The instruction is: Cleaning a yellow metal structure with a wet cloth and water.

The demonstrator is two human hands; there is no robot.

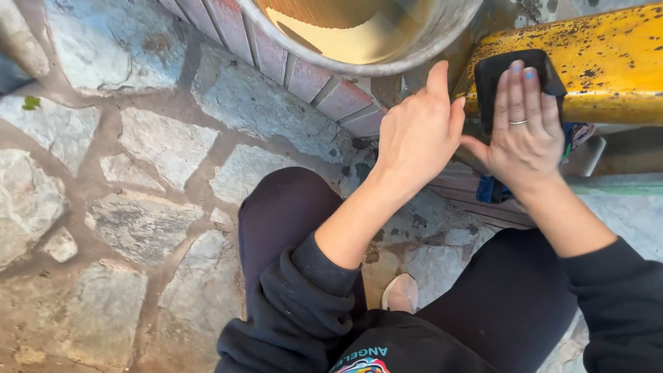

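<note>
My right hand (pixel 523 131) presses a black sanding block (pixel 492 74) flat against the end of a rusty yellow metal beam (pixel 601 55), fingers stretched over the block. My left hand (pixel 416 131) rests beside it on the left, its fingers curled against the beam's left end and the forefinger pointing up. Both forearms come out of black sleeves pushed up the arm.
A round metal tub (pixel 387 62) sits on a curved red brick wall (pixel 276 59) just above my left hand. Irregular stone paving (pixel 138 173) fills the left side. My knees in dark trousers and one shoe (pixel 400 293) are below. Blue cloth (pixel 492 190) hangs under the beam.
</note>
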